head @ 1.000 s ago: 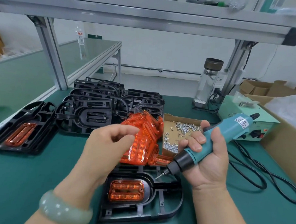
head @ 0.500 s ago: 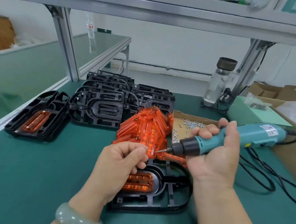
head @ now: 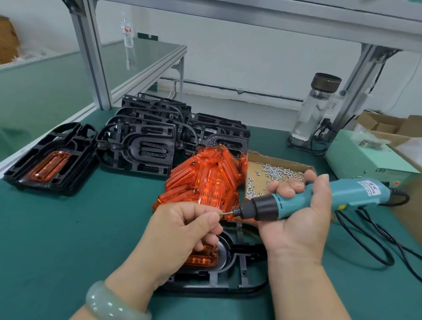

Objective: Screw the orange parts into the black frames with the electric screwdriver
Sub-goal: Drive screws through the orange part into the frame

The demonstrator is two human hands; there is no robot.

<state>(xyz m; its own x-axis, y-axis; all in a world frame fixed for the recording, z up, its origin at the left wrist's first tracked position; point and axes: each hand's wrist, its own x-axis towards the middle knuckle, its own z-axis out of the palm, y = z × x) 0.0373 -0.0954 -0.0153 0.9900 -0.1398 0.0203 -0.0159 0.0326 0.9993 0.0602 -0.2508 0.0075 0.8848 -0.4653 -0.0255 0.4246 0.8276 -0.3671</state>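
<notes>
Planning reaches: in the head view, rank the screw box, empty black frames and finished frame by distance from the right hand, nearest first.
1. screw box, just behind the right hand
2. empty black frames, back left
3. finished frame, far left

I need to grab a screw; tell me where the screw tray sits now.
In the head view, the cardboard screw tray lies right of centre, just right of the orange parts pile, behind the right hand gripping the electric screwdriver.
</notes>
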